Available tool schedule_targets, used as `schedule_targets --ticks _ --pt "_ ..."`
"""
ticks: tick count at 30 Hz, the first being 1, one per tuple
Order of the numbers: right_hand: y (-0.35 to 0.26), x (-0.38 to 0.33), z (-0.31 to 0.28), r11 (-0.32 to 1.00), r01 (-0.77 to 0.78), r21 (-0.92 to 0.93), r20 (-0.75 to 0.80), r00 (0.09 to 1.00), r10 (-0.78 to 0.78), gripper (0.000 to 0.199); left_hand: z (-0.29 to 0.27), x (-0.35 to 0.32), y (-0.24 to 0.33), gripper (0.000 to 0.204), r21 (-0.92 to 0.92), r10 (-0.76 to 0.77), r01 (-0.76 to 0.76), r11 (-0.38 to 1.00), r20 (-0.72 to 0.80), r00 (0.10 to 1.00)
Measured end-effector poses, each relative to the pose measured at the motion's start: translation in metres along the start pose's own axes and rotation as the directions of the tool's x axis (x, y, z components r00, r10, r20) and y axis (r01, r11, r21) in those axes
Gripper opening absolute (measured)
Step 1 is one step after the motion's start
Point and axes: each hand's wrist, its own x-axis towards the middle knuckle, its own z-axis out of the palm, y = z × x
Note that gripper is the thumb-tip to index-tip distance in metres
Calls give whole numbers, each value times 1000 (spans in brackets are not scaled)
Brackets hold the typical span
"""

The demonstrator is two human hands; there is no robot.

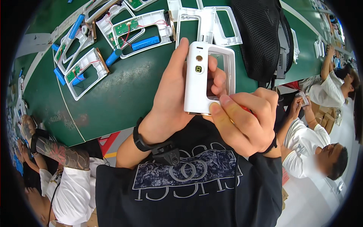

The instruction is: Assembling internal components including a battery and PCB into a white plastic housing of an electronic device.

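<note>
- The white plastic device housing (199, 77) stands upright between both hands, just above the person's chest and at the near edge of the green work table (124, 94). Its long axis runs near-to-far, with the small round button and the lit green digit display on the far half of its front face.
- The left hand (172, 102) wraps the housing from the left. Its thumb lies up the left edge, and its fingertips (218, 81) curl through the rectangular handle opening on the right side. It is closed firmly around the housing.
- The right hand (245, 121) comes in from the near right. Its thumb and forefinger pinch the near bottom corner of the housing, where a thin copper-coloured rim shows. Something red sits just behind its fingers; I cannot tell what it is.
- So the housing lies far and left of the right hand's pinch, and directly inside the left hand's hold. The left hand carries most of it.
- Farther back on the table, well apart, lie several open housing halves (145, 26) with green circuit boards, red wires and blue cylindrical battery cells (145, 42).
- A black mesh bag (261, 38) sits to the far right.
- Other workers sit at the left and right edges.
</note>
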Motion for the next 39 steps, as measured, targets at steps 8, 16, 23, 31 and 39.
schedule_targets --ticks 8,16,23,31,39 --pt "2 -6 -1 1000 3 2 -7 1000 -3 38 1 3 -4 59 100 22 -18 995 -38 999" --pt "-1 -10 -4 1000 3 -1 -13 1000 -3 37 3 2 -9 61 77 -38 42 996 -48 998" --pt "-4 -10 -2 1000 0 11 14 1000 0 36 -2 1 -11 62 43 -24 28 999 -87 996" --pt "-4 -12 8 998 -46 -32 -39 998 44 25 -5 5 -12 63 9 -8 9 1000 -118 993" --pt "-3 -12 4 999 -28 26 9 1000 28 37 -5 8 -11 65 102 11 -1 995 -93 996"
